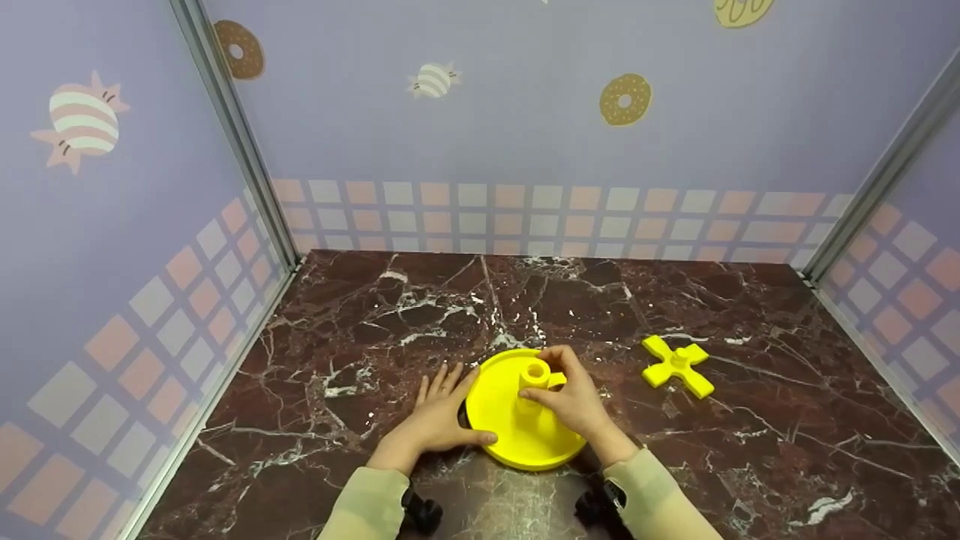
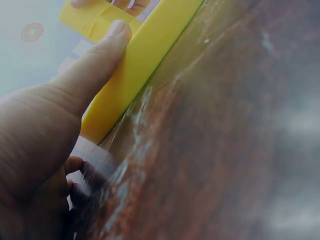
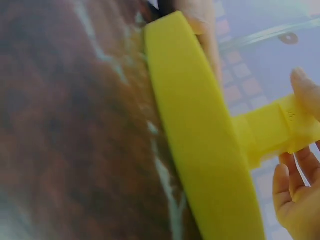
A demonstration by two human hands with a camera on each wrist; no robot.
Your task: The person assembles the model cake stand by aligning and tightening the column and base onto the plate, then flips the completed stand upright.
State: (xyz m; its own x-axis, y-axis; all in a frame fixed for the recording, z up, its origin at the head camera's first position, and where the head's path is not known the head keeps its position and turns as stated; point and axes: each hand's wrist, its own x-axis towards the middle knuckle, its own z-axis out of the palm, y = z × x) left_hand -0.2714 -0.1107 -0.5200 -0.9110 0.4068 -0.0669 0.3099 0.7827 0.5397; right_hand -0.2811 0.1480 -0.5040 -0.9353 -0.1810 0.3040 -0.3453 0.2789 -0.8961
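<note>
Nearest to the camera, at the lower edge of the head view: two pale green sleeves (image 1: 366, 504), with a small black device (image 1: 424, 514) at each wrist. Beyond them, on the near part of the dark marble table (image 1: 352, 315): a round yellow plate (image 1: 495, 401) with a low rim. On the plate, near its middle: a yellow tube (image 1: 528, 381), about upright, with a small handle (image 1: 557, 379) on its right side. Pinching this tube between thumb and fingers: the right hand (image 1: 577, 397). At the plate's left side: the left hand (image 1: 436, 420), fingers spread over the table, thumb laid on the rim.

Visible only from above, in the head view: the hole in the tube's top, and a yellow cross (image 1: 675, 367) with four arms, lying to the right, well apart from the plate. Visible only from low, in the right wrist view: the stepped lower end of the tube against the plate; rather blurred there, so hard to tell whether fitted in or merely standing on it.

Toward the back wall (image 1: 525, 142) and the left wall (image 1: 150, 195), wide stretches of marble; between plate and cross, a narrower strip; between the wrists, only little room beside the plate.
</note>
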